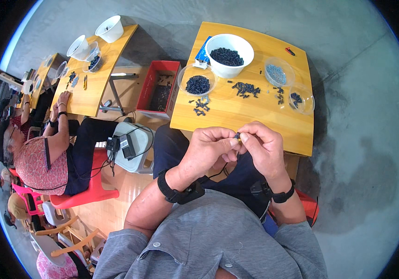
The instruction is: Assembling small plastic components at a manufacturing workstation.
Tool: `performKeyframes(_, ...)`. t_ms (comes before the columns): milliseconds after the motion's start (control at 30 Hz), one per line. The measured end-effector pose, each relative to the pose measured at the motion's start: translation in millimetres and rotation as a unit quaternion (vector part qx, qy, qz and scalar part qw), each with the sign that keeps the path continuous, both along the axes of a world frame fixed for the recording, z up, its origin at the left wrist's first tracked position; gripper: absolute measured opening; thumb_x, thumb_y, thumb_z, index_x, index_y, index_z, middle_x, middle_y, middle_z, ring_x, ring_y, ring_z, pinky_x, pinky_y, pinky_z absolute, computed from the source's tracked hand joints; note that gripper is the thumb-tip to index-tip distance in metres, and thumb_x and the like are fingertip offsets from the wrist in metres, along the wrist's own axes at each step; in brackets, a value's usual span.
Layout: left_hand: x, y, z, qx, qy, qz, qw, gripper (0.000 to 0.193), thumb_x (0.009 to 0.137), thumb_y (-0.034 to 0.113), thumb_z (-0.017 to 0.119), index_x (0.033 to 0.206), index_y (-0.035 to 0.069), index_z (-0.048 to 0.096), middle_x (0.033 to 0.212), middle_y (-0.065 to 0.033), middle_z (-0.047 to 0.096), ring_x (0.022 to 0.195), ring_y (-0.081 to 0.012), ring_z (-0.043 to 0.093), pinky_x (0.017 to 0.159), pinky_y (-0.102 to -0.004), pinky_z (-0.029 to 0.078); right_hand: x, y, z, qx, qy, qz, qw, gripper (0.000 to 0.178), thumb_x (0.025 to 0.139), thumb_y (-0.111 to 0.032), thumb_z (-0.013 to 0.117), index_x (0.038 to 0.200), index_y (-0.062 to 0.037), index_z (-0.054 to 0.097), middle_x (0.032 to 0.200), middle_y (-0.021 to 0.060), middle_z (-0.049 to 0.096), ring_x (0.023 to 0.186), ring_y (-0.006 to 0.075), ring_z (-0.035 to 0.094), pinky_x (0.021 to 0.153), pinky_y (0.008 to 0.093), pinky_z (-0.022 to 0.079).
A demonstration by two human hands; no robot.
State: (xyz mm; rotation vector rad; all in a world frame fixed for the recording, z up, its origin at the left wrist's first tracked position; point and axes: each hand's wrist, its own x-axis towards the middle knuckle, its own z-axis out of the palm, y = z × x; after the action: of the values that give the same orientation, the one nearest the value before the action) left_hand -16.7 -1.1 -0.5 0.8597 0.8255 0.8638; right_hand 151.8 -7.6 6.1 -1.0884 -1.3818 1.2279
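My left hand [211, 146] and my right hand [265, 148] meet in front of my chest, close to the table's near edge. Thumb and fingertips of both are pinched on one small dark plastic piece [237, 135]; a yellowish speck shows beside it, and the fingers cover most of it. On the wooden table [241, 116] beyond lie a loose pile of small black parts [247, 89] and a smaller group [201, 108] at the left. Black parts fill a clear bowl [197, 84] and a white tub [227, 56]. Another clear bowl [279, 73] holds small pale blue-grey pieces.
A smaller clear bowl [301, 100] with some black parts stands at the table's right edge. A red-handled tool [290, 51] lies at the far right. Left of the table, a red box [158, 88] sits on the floor. A co-worker [43, 160] sits at another table [98, 74].
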Motion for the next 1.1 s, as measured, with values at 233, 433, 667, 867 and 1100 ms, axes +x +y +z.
performKeyframes(233, 1, -2, 2, -0.003, -0.002, 0.005, 1.000, 0.009, 0.089, 0.010, 0.061, 0.092, 0.002, 0.066, 0.076, -0.0030, 0.067, 0.058, -0.0067, 0.062, 0.048, -0.0186, 0.048, 0, -1, 0, -0.010, -0.003, 0.006, 1.000, 0.007, 0.089, -0.003, 0.058, 0.091, 0.0024, 0.061, 0.079, 0.0030, 0.060, 0.063, 0.0067, 0.057, 0.058, 0.0209, 0.048)
performKeyframes(433, 1, -3, 1, 0.011, 0.007, 0.003, 1.000, 0.009, 0.089, 0.010, 0.061, 0.091, 0.002, 0.066, 0.076, -0.0023, 0.067, 0.059, -0.0063, 0.062, 0.050, -0.0187, 0.049, -1, -1, -2, 0.001, 0.000, 0.001, 1.000, 0.007, 0.088, -0.002, 0.058, 0.091, 0.0029, 0.061, 0.081, 0.0044, 0.058, 0.066, 0.0074, 0.057, 0.058, 0.0221, 0.048)
performKeyframes(667, 0, -2, 2, 0.020, -0.013, 0.003, 1.000, 0.008, 0.089, 0.008, 0.061, 0.090, 0.003, 0.066, 0.081, -0.0015, 0.066, 0.068, -0.0064, 0.061, 0.057, -0.0188, 0.049, -1, -2, 2, -0.020, 0.035, 0.005, 0.999, 0.009, 0.090, -0.005, 0.058, 0.087, 0.0024, 0.061, 0.076, 0.0037, 0.058, 0.064, 0.0071, 0.057, 0.057, 0.0201, 0.048)
performKeyframes(867, 0, 1, -9, 0.139, 0.005, 0.037, 0.990, 0.008, 0.084, 0.000, 0.062, 0.091, 0.002, 0.067, 0.115, -0.0114, 0.058, 0.102, -0.0144, 0.056, 0.082, -0.0265, 0.046, 8, 2, -3, -0.132, 0.118, 0.067, 0.982, 0.039, 0.095, -0.033, 0.052, 0.078, 0.0012, 0.059, 0.064, 0.0038, 0.057, 0.048, 0.0093, 0.054, 0.045, 0.0203, 0.046)
performKeyframes(1100, 0, -2, -1, 0.071, -0.084, -0.010, 0.994, 0.012, 0.084, -0.004, 0.060, 0.092, 0.000, 0.068, 0.130, -0.0142, 0.048, 0.114, -0.0183, 0.051, 0.094, -0.0308, 0.041, 9, 5, -15, -0.314, 0.275, 0.225, 0.880, 0.063, 0.093, -0.055, 0.043, 0.072, 0.0032, 0.056, 0.059, 0.0091, 0.055, 0.038, 0.0140, 0.052, 0.032, 0.0247, 0.043)
